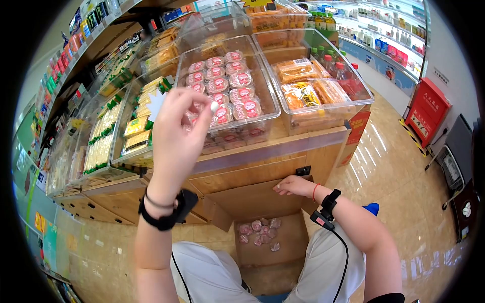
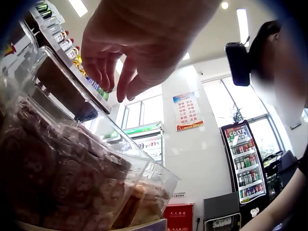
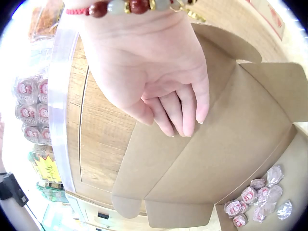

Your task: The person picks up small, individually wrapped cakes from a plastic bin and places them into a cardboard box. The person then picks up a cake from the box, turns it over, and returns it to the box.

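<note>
Above the left hand (image 1: 178, 134) and the right hand (image 1: 295, 186), the head camera is facing forward and down. Close under the left, one wrist camera is tilting up, seemingly sharing the bin (image 1: 270, 97) beside it; near the right palm, the other is sharing the carton (image 1: 258, 257) below.

Shop, grocery or convenience type. Wrapped round packs (image 1: 217, 86) are stocked in clear bins (image 1: 277, 112) on a wooden display counter (image 1: 318, 160); a yellow starburst tag (image 3: 47, 168) is posted among them. Side shelves (image 1: 83, 48) are lined with packaged goods. Bottles are racked in a lit chiller (image 1: 376, 46), more drinks in a glass-door fridge (image 2: 249, 168). Floor (image 1: 376, 151) is finished in glossy tile; ceiling is fitted with strip lights (image 2: 242, 25). A red fire box (image 1: 425, 113) is placed near the chiller.
</note>
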Demonstrator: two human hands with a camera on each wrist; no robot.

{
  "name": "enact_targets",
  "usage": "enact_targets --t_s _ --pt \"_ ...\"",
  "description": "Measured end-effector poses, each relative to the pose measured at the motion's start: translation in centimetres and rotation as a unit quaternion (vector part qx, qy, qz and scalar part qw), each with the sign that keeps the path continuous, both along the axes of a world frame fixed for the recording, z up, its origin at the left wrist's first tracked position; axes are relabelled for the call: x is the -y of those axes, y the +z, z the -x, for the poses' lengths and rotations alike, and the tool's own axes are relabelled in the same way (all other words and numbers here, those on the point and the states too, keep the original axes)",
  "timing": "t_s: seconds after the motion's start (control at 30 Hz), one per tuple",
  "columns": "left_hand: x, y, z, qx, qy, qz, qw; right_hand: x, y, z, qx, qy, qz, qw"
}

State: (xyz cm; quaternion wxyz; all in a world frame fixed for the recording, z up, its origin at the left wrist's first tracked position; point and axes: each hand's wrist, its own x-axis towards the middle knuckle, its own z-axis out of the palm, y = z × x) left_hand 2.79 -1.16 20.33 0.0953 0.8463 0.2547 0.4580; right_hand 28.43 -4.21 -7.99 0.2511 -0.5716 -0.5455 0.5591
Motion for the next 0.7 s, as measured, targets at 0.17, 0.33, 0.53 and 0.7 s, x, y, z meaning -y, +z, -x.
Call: enact_targets --t_s 0.17,0.33,0.53,0.7 --pt "4.9 -2.9 -0.2 -0.301 -0.253 0.327 0.859 0.1 -0.5 0.1 -0.01 -0.011 -0.035 0.999" --pt "3.4 -20.7 -3.7 -0.593 -0.288 0.397 0.639 -0.1 0.0 0.2 0.013 0.003 0.0 1.0" --pt "1.7 -44.7 -2.5 -0.6 -0.234 0.342 0.684 0.1 -0.2 0.3 -0.018 -0.027 -0.028 0.999" --pt "2.8 -49.8 -0.7 -0.62 -0.021 0.243 0.746 -0.1 -0.3 0.0 -0.018 -0.004 -0.018 1.0"
